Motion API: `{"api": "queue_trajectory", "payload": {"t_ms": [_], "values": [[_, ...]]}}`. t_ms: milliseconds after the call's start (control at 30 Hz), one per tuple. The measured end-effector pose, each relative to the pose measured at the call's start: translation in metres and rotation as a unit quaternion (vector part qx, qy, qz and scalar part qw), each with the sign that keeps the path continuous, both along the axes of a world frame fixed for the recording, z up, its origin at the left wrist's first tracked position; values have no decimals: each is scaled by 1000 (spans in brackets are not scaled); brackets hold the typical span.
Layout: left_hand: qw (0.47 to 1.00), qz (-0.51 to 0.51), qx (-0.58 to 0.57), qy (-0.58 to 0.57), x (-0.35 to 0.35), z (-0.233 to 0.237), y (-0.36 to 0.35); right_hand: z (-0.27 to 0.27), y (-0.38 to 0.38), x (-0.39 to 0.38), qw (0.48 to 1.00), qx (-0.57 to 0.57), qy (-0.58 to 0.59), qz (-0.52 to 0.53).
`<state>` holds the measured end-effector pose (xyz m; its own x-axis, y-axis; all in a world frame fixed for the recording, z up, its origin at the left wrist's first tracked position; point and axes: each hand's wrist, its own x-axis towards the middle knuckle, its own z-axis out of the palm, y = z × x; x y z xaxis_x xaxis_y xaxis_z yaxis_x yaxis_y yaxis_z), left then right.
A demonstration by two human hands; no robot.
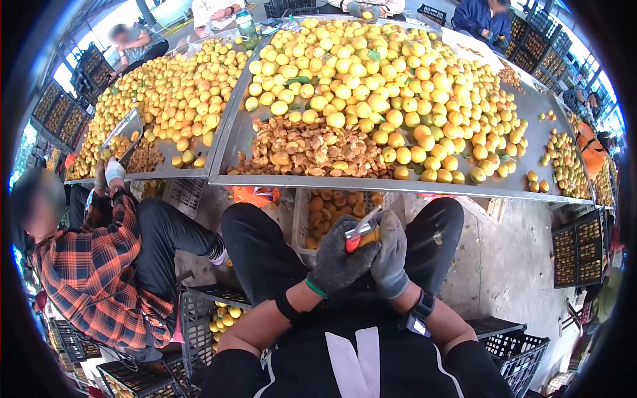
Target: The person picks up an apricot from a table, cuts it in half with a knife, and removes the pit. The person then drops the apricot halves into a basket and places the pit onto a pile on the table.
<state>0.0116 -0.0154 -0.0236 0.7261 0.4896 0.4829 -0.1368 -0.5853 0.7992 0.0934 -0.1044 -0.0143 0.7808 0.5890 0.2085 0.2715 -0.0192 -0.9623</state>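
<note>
Both my hands wear grey gloves and meet above my lap. My left hand point(342, 257) is closed around a small tool point(357, 237) with a red and white handle and a metal end. Close against it, my right hand point(390, 255) has its fingers wrapped on a yellow-orange fruit point(370, 237), partly hidden between the gloves. Below the table edge, between my knees, a pale crate point(300, 219) holds orange fruit pieces point(332, 211). On the metal table point(229, 142) lie a heap of yellow fruit point(371, 73) and a pile of brownish peelings or pieces point(312, 147).
At the left sits a person in a plaid shirt point(99, 265), near a metal-framed tool or tray point(124, 134). Black crates stand at lower left point(196, 325), lower right point(521, 355) and far right point(579, 249). Other people sit beyond the table. A bottle point(246, 28) stands at its back.
</note>
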Motion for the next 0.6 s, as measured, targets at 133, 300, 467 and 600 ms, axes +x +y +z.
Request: {"api": "queue_trajectory", "payload": {"t_ms": [133,300,467,600], "values": [[945,1,-324,-53,5,4,-9,4,7,-2,996,81,-21,-6],[930,-20,-364,46,4,18,9,3,11,5,991,98,88,-5],[987,-57,116,95,-6,30,27,-4,-15,22,971,-58,-171,156],[989,-93,104,50,-9,22,26,-15,-17,9,968,-84,-191,137]]}}
